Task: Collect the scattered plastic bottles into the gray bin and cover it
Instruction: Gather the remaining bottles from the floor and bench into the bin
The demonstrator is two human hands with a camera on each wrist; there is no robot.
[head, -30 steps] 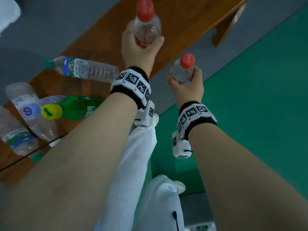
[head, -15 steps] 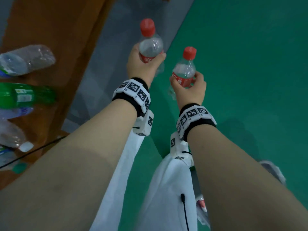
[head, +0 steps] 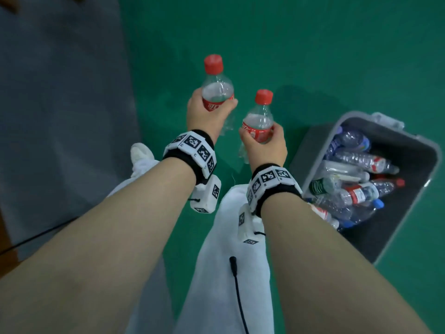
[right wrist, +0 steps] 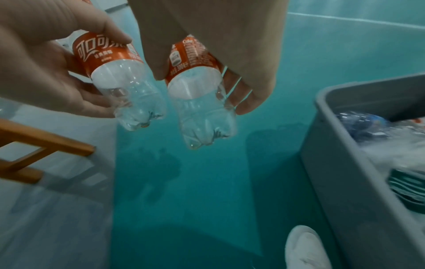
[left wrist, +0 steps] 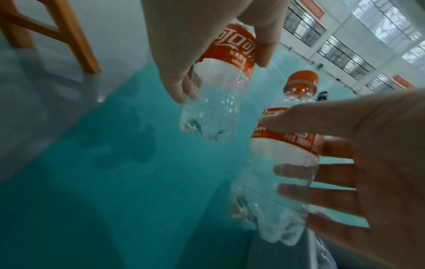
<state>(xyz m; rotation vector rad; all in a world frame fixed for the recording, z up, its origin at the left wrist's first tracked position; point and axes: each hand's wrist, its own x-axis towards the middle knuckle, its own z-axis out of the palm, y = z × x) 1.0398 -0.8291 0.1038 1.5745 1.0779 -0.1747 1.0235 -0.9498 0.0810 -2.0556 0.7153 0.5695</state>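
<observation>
My left hand (head: 212, 109) grips a clear bottle with a red cap and red label (head: 218, 85), held upright over the green floor. Just to its right and slightly lower, my right hand (head: 265, 143) grips a second bottle of the same kind (head: 258, 119). In the left wrist view, the left-hand bottle (left wrist: 218, 102) sits next to the right-hand bottle (left wrist: 282, 160). The open gray bin (head: 310, 145) stands on the floor to the right of my right hand, with several plastic bottles (head: 356, 189) inside. In the right wrist view, the bin (right wrist: 345, 163) is close beside the held bottle (right wrist: 200, 102).
A gray floor strip (head: 60, 116) runs along the left of the green floor (head: 289, 44). My white trouser legs and a white shoe (head: 142, 153) are below the hands. A wooden table leg (left wrist: 69, 36) stands behind on the left. A black cable (head: 237, 285) hangs at my leg.
The view has swung right, from the wooden table to the green floor. Both hands have carried their bottles that way, and the gray bin has come into view.
</observation>
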